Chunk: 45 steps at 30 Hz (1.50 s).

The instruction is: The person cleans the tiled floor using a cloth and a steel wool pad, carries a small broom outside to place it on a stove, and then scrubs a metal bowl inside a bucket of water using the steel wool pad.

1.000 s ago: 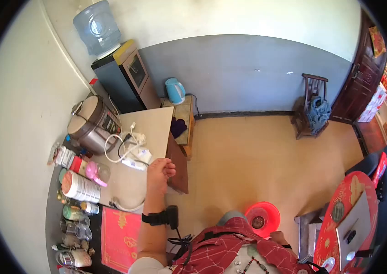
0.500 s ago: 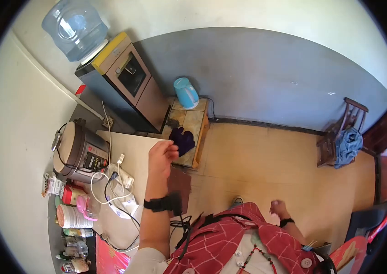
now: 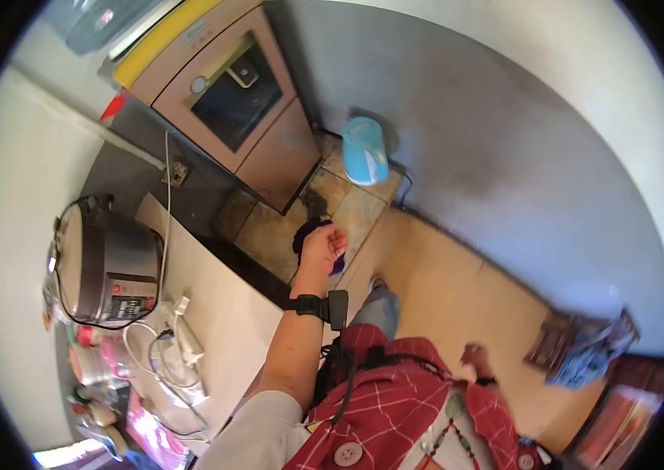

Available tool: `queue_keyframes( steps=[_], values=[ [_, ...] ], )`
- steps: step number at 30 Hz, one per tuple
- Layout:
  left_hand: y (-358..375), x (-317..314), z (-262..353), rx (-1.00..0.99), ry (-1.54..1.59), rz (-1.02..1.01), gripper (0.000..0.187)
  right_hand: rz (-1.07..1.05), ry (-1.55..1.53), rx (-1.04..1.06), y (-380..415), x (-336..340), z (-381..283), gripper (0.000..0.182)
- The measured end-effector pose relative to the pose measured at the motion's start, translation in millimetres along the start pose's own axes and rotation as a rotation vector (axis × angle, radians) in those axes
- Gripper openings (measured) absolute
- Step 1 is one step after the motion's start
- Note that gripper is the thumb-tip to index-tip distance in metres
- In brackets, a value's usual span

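My left hand (image 3: 322,247) reaches down over a dark purple cloth (image 3: 302,233) lying on a low tiled side table (image 3: 269,231). The hand covers most of the cloth, and its fingers curl down onto it. Whether they grip the cloth I cannot tell. A black strap with a small device (image 3: 324,305) sits on that wrist. My right hand (image 3: 473,362) hangs blurred by my side over the tan floor, holding nothing, with its fingers loosely apart.
A light blue kettle (image 3: 365,150) stands at the side table's far end by the grey wall. A water dispenser cabinet (image 3: 238,102) is behind it. To the left, a white table (image 3: 226,317) bears a rice cooker (image 3: 105,262) and a power strip with cords (image 3: 179,333). A chair with blue clothes (image 3: 582,352) is right.
I have stepped toward the side table and leaned over it. My left hand moved from above the white table's edge forward and down to the purple cloth. The right hand has dropped to my side.
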<state>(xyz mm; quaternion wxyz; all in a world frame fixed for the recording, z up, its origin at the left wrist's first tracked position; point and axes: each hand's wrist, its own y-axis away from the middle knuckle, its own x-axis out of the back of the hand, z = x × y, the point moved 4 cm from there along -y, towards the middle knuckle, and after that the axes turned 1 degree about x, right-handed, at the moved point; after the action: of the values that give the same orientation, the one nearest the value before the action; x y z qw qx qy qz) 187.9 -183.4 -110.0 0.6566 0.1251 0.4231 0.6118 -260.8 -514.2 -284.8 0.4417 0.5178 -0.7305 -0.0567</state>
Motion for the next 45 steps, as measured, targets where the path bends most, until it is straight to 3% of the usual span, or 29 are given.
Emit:
queue_keyframes(
  steps=[1, 2, 3, 5, 6, 8, 11, 15, 18, 20, 21, 23, 25, 26, 27, 29, 30, 31, 34, 37, 39, 40, 44, 45],
  values=[
    [-24, -2, 2, -0.005, 0.055, 0.032, 0.011, -0.035, -0.281, -0.256, 13, 5, -39, 0.015],
    [-42, -1, -3, 0.006, 0.075, 0.055, 0.011, -0.158, -0.596, -0.517, 4, -2, -34, 0.015],
    [-56, -2, -3, 0.006, 0.078, 0.071, 0.011, -0.259, -0.233, -0.336, -10, 10, -74, 0.018],
    [-74, -4, 0, 0.038, 0.064, 0.129, 0.012, -0.281, -0.042, -0.182, -49, 20, -99, 0.019],
    [-83, 1, 0, 0.071, 0.039, 0.140, 0.014, -0.271, -0.160, -0.268, -69, 26, -111, 0.021],
    [-97, 11, 2, 0.094, 0.033, 0.153, 0.016, -0.255, -0.090, -0.220, -114, 50, -177, 0.021],
    [-117, 60, -13, 0.025, 0.094, 0.328, 0.018, -0.219, 0.014, 0.035, -203, 68, -253, 0.023],
    [-141, 150, -53, 0.119, 0.228, 0.535, 0.021, -0.206, 0.049, 0.307, -312, 51, -365, 0.034],
    [-163, 200, -86, 0.157, 0.098, 0.572, 0.038, -0.143, -0.033, 0.513, -353, 11, -439, 0.042],
    [-146, 181, -63, -0.052, -0.354, 0.817, 0.065, -0.201, 0.055, 0.592, -358, -7, -485, 0.046],
    [-147, 174, -64, -0.036, -0.346, 0.839, 0.065, -0.215, 0.126, 0.678, -364, -19, -499, 0.050],
    [-159, 157, -61, 0.006, -0.782, 0.889, 0.086, -0.332, 0.084, 0.652, -389, -43, -497, 0.048],
    [-172, 136, -70, 0.138, -0.850, 0.982, 0.087, -0.256, -0.141, 0.523, -404, -51, -484, 0.041],
    [-175, 128, -71, 0.270, -0.938, 1.046, 0.087, -0.301, -0.268, 0.425, -402, -53, -483, 0.030],
    [-174, 118, -66, 0.281, -0.913, 1.067, 0.087, -0.328, -0.255, 0.437, -399, -54, -484, 0.030],
    [-170, 104, -59, 0.468, -1.068, 1.004, 0.077, -0.376, -0.390, 0.263, -398, -50, -477, 0.022],
    [-170, 108, -63, 0.396, -1.101, 1.073, 0.061, -0.397, -0.374, 0.275, -397, -46, -477, 0.022],
    [-168, 116, -71, 0.402, -1.072, 1.092, 0.061, -0.399, -0.342, 0.292, -399, -42, -480, 0.018],
    [-154, 138, -89, 0.053, -0.984, 1.085, 0.041, -0.429, -0.195, 0.372, -377, -35, -502, 0.012],
    [-129, 152, -108, -0.075, -0.865, 1.038, 0.038, -0.456, -0.108, 0.431, -329, -36, -524, 0.008],
    [-111, 152, -123, -0.158, -0.858, 1.051, 0.037, -0.586, 0.277, 0.701, -296, -40, -534, 0.013],
    [-103, 151, -127, -0.228, -0.859, 1.052, 0.037, -0.586, 0.279, 0.718, -282, -47, -542, 0.013],
    [-81, 150, -160, -0.074, -0.533, 1.061, 0.049, -0.833, -0.002, 0.704, -243, -92, -544, 0.017],
    [-88, 161, -188, -0.085, -0.552, 1.096, 0.053, -0.881, 0.080, 0.716, -227, -104, -553, 0.015]
  ],
)
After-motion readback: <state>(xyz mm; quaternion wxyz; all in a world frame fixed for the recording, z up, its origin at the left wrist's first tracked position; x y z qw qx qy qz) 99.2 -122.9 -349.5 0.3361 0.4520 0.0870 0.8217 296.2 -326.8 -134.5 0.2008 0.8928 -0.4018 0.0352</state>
